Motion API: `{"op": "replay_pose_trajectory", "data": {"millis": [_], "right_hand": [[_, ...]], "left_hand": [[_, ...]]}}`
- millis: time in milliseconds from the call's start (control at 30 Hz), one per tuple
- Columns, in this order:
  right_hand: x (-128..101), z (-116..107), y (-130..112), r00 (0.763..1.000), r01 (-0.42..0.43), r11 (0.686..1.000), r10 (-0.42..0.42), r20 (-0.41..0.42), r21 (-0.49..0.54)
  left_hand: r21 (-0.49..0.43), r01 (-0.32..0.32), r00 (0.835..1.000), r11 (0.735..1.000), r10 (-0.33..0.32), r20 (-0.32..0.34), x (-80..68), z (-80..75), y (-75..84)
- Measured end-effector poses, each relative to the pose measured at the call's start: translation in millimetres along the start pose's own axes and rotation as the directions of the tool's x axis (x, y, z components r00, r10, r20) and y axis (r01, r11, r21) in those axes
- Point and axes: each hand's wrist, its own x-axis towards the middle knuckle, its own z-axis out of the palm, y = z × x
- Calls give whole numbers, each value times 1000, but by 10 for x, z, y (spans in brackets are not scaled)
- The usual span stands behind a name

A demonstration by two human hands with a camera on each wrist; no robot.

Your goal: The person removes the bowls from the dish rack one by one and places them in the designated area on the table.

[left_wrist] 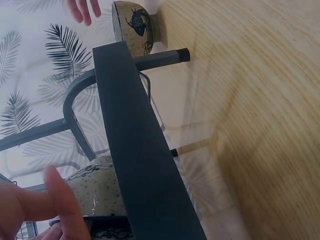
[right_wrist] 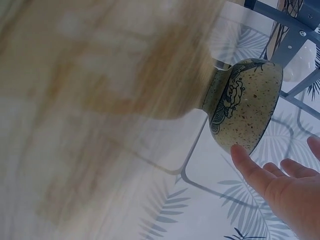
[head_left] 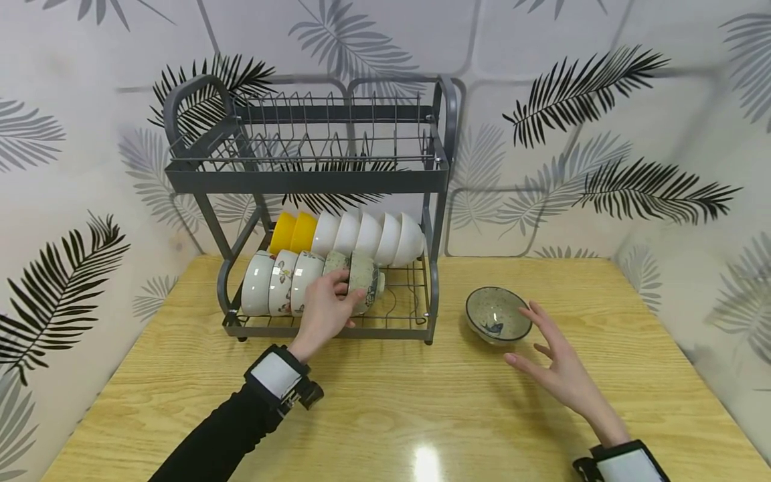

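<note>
My left hand (head_left: 328, 304) reaches into the lower shelf of the dish rack and holds a speckled grey-green bowl (head_left: 363, 281) standing on its side at the right end of the front row. Its fingers lie by the rim, the thumb on the bowl's outer face. In the left wrist view that bowl (left_wrist: 97, 192) is partly behind the rack's front bar. A second speckled bowl (head_left: 496, 313) stands upright on the table, with dark blue drawings (right_wrist: 232, 100) outside. My right hand (head_left: 557, 368) is beside it, fingers spread and fingertips right at its rim.
The dark two-tier dish rack (head_left: 307, 181) stands against the patterned wall. White and floral bowls (head_left: 258, 284) fill the front row; yellow bowls (head_left: 303, 233) and several white bowls (head_left: 409, 241) stand behind. The wooden table (head_left: 385, 408) extends around the rack.
</note>
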Motion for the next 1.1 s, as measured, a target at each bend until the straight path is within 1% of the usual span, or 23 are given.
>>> {"op": "replay_pose_trajectory", "data": {"millis": [200, 333, 433, 500, 600, 667, 733, 933, 1100], "right_hand": [[-1, 5, 9, 1000, 5, 1000, -5, 0, 2], [-4, 7, 6, 1000, 2, 1000, -2, 3, 2], [-7, 9, 7, 1000, -2, 1000, 2, 6, 3], [-8, 10, 10, 1000, -4, 1000, 4, 7, 2], [-10, 12, 16, 1000, -9, 1000, 9, 10, 4], [-9, 11, 16, 1000, -13, 1000, 13, 11, 7], [-9, 8, 14, 1000, -19, 1000, 19, 13, 12], [-16, -5, 8, 999, -38, 998, 37, 24, 41], [-16, -21, 5, 998, -57, 995, 54, 40, 85]], "left_hand": [[13, -14, 999, 1000, 14, -36, -4, 29, -25], [-17, -20, 998, 1000, 19, -56, -19, 43, -47], [-77, -2, 998, 997, -3, -61, -34, 44, -58], [-133, 21, 998, 991, -28, -55, -42, 42, -59], [-229, 66, 996, 971, -77, -40, -51, 46, -67], [-277, 78, 995, 958, -90, -31, -58, 47, -71], [-303, 84, 995, 949, -96, -25, -65, 52, -79], [-331, 73, 997, 941, -75, 6, -88, 49, -100], [-340, 25, 1000, 940, -17, 26, -115, 19, -122]]}}
